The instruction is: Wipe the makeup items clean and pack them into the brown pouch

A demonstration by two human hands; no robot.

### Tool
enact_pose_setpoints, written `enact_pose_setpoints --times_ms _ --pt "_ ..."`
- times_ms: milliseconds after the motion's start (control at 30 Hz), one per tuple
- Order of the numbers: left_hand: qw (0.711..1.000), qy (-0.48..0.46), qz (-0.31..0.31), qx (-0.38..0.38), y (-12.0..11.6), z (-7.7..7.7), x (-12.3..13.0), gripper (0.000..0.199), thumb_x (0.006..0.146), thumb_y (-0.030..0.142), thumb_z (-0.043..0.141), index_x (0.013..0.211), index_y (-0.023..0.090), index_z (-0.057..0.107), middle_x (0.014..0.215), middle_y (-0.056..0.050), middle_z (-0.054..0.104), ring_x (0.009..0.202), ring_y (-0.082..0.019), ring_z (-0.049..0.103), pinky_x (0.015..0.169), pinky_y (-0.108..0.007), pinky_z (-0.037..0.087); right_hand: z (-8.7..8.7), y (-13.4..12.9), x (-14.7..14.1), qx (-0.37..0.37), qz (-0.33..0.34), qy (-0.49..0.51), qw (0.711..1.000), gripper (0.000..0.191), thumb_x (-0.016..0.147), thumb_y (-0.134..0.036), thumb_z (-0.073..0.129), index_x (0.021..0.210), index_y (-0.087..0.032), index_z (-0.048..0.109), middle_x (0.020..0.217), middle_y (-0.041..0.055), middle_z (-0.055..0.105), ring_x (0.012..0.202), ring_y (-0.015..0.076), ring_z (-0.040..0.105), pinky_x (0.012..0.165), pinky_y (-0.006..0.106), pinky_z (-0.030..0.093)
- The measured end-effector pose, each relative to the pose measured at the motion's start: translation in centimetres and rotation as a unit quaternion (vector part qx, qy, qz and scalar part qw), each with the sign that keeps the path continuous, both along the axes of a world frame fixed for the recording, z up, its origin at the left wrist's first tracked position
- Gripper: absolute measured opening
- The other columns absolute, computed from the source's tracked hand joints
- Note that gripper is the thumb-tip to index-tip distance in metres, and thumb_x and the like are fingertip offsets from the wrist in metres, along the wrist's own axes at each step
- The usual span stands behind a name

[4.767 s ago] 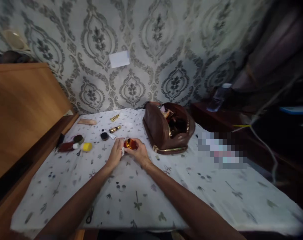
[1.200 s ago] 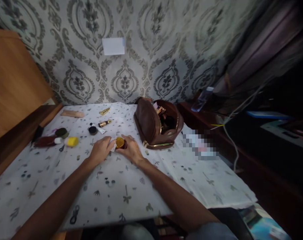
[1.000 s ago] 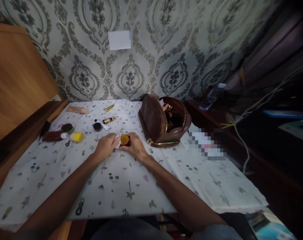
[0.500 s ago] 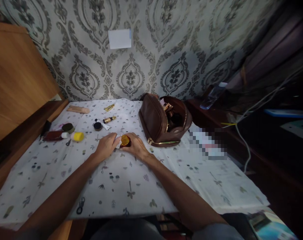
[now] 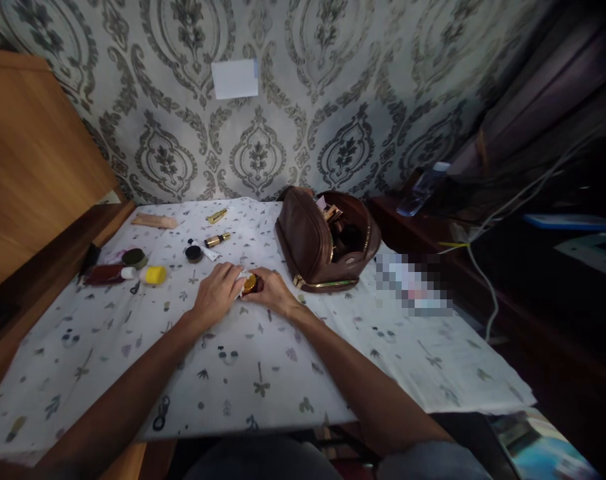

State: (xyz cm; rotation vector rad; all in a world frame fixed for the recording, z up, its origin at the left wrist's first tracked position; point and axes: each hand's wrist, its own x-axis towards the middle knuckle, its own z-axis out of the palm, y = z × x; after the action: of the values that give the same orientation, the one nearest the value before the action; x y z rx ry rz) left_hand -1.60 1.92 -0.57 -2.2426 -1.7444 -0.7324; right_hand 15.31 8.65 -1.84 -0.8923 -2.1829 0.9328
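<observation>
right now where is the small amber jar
In the head view, the small amber jar is left of centre in the right hand, between the left hand with its white tissue and the open brown bag.

Table [image 5: 263, 407]: white cloth, small plant print
Bag [image 5: 307, 233]: brown, open, at cloth's back
Left of bag: black-and-gold vial [image 5: 217, 240]; gold vial [image 5: 217, 216] farther back
Farther left of bag: black pot [image 5: 193, 253] beside white tube [image 5: 211, 255]
Farthest left of bag: beige tube [image 5: 154, 221]; green tub [image 5: 134, 257]; red bottle [image 5: 104, 275]; yellow-capped bottle [image 5: 155, 275]
Right of bag: pixelated item [image 5: 415, 287]
</observation>
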Motion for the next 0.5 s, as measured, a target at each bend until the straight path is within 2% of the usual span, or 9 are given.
enact_pose_setpoints --times_ms 133,267,333,400,500 --pt "0.995 0.021 -0.087 0.038 -0.11 0.15 0.63 0.028 0.101 0.028 0.043 0.121 0.018 0.059 0.113 -0.01 0.064 0.106 -0.024 0.056 0.091 -0.039 0.051 -0.31 -0.11 -0.25 0.031 -0.022 -0.022 0.999 0.025 0.064 -0.022 0.08 0.083 -0.017 0.065 0.079 -0.0008 0.061 0.071 0.0147 0.052 0.068 0.026 0.041" --pt "0.987 0.037 -0.148 0.047 -0.11 0.15 0.84 0.032 0.1 0.028 0.045 0.127 0.016 0.057 0.117 -0.012 0.064 0.108 -0.026 0.055 0.095 -0.044 0.05 -0.54 -0.13 -0.39 0.013 -0.033 0.014 0.999 0.027 0.063 -0.021 0.077 0.085 -0.017 0.062 0.084 0.0007 0.062 0.075 0.0161 0.054 0.073 0.028 0.043" --pt "0.988 0.023 -0.143 0.049 -0.14 0.14 0.74 0.033 0.1 0.029 0.044 0.129 0.016 0.055 0.119 -0.012 0.064 0.109 -0.027 0.056 0.096 -0.045 0.05 -0.49 -0.18 -0.48 -0.01 -0.032 0.055 0.998 0.028 0.063 -0.022 0.075 0.086 -0.018 0.061 0.084 -0.0007 0.061 0.076 0.0158 0.053 0.074 0.028 0.043" --pt "0.991 -0.019 -0.12 0.047 -0.22 0.19 0.63 0.035 0.101 0.03 0.042 0.132 0.018 0.054 0.121 -0.013 0.062 0.112 -0.026 0.056 0.098 -0.046 0.049 -0.34 -0.33 -0.6 -0.072 -0.035 0.114 0.99 0.028 0.064 -0.027 0.075 0.086 -0.019 0.059 0.077 -0.0038 0.056 0.072 0.0142 0.05 0.071 0.028 0.044" --pt "0.988 -0.132 -0.077 0.033 -0.31 0.4 0.59 0.038 0.101 0.033 0.039 0.135 0.02 0.05 0.127 -0.013 0.059 0.119 -0.025 0.054 0.103 -0.045 0.046 0.08 -0.77 -0.83 -0.2 -0.004 0.239 0.95 0.04 0.06 -0.038 0.08 0.085 -0.021 0.055 0.074 -0.0064 0.051 0.068 0.0118 0.049 0.066 0.026 0.045"
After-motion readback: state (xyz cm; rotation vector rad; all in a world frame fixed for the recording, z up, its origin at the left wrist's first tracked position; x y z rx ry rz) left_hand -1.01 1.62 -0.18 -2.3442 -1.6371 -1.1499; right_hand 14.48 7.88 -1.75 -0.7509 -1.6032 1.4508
